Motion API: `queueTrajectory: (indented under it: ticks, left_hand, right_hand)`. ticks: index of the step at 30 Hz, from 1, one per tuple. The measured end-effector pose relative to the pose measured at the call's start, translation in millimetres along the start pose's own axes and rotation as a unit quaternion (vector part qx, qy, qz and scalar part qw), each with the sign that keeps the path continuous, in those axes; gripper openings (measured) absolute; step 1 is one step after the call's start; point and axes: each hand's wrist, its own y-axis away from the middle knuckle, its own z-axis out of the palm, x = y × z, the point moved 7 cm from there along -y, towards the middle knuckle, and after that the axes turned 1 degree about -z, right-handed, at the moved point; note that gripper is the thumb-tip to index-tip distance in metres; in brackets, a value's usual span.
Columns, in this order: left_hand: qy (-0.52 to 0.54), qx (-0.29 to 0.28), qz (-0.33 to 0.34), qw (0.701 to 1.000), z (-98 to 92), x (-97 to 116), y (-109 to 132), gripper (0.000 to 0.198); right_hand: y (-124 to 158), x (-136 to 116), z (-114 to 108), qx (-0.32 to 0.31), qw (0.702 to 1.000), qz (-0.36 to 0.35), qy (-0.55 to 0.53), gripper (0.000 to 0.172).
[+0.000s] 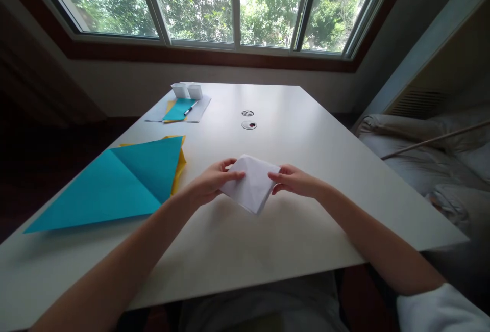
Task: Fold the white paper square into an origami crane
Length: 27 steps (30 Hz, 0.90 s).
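Plain room: window (236,10), white table (306,133)

No lettering, label, brand, number or sign can be read (not anywhere in view)

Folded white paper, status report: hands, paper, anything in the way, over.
Left hand, right hand: gripping opposite sides. White paper: folded. Teal sheet: off left, not blocking.

– Where is the camera?
– Worn on the head, looking forward and down across a white table (317,133); hands (210,182) near, mid-frame, window (195,5) farther, along the top.
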Motion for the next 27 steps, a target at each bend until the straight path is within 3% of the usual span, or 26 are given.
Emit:
queueTrajectory:
  ticks: [3, 5, 8, 10, 12, 15, 18, 20, 22, 25, 27]
  left_hand:
    - [0.007, 0.022, 0.001, 1.0, -6.1, 3, 0, 0.058]
    - [0.005, 0.026, -0.004, 1.0, -7.2, 5, 0, 0.059]
    - [-0.02, 0.054, -0.031, 0.998, -11.4, 5, 2, 0.068]
    - [-0.03, 0.056, -0.038, 0.997, -12.4, 4, 3, 0.073]
    - [-0.021, 0.022, -0.027, 0.999, -8.1, 4, 2, 0.071]
    - [-0.005, -0.04, -0.027, 0.999, 0.9, 1, 1, 0.055]
    - [-0.034, -0.071, -0.032, 0.996, 5.8, -3, 1, 0.039]
    - [-0.097, -0.064, 0.02, 0.993, 5.4, 4, 3, 0.036]
    - [-0.189, -0.023, 0.135, 0.972, 3.1, 22, 9, 0.033]
    - [-0.278, 0.024, 0.305, 0.911, 7.3, 49, 29, 0.035]
    - [-0.306, 0.038, 0.367, 0.877, 13.5, 58, 41, 0.034]
  right_hand:
    - [3, -10, 4, -0.021, 0.994, -0.069, 0.082, 0.038]
    - [4, -15, 5, -0.003, 0.983, -0.123, 0.137, 0.053]
    - [7, -19, 3, 0.081, 0.951, -0.186, 0.233, 0.071]
    - [9, -23, 3, 0.143, 0.913, -0.23, 0.304, 0.075]
    - [15, -31, 6, 0.207, 0.853, -0.276, 0.392, 0.069]
    - [26, -44, 15, 0.271, 0.755, -0.326, 0.501, 0.04]
    - [34, -52, 21, 0.288, 0.708, -0.362, 0.533, 0.013]
    - [38, -56, 20, 0.302, 0.699, -0.375, 0.529, 0.009]
    - [40, -59, 15, 0.322, 0.704, -0.376, 0.51, 0.008]
    - [37, -60, 5, 0.337, 0.738, -0.355, 0.464, 0.008]
    - [34, -59, 0, 0.334, 0.771, -0.336, 0.427, 0.01]
